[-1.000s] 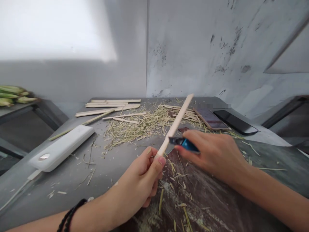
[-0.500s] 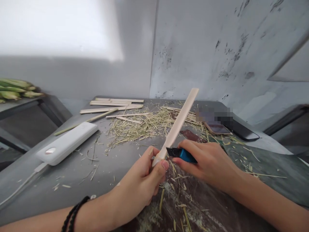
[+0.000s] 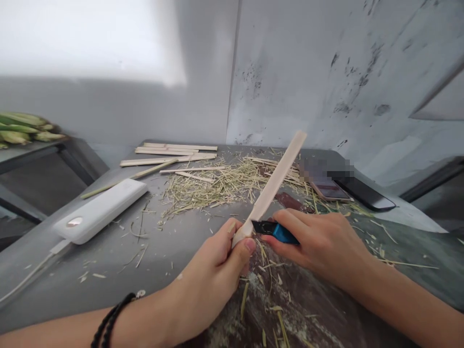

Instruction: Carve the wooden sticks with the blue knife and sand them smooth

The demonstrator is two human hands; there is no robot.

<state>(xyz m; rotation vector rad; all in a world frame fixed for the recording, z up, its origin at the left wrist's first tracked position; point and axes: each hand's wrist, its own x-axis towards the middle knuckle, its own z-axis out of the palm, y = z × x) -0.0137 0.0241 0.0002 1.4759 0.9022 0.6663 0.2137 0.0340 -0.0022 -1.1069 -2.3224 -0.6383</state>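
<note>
Left grip holds a strip; right grip clasps a knife, apparently shaving; the next stroke needs steadiness.

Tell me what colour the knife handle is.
The knife handle looks blue, best seen in the head view.

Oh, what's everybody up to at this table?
One person is at work: the left hand holds a pale flat strip near its lower end, while the right hand holds a blue-handled knife, its blade at the strip's edge, close to the left hand. Beyond them, shavings lie scattered on the grey table, with other strips behind.
</note>
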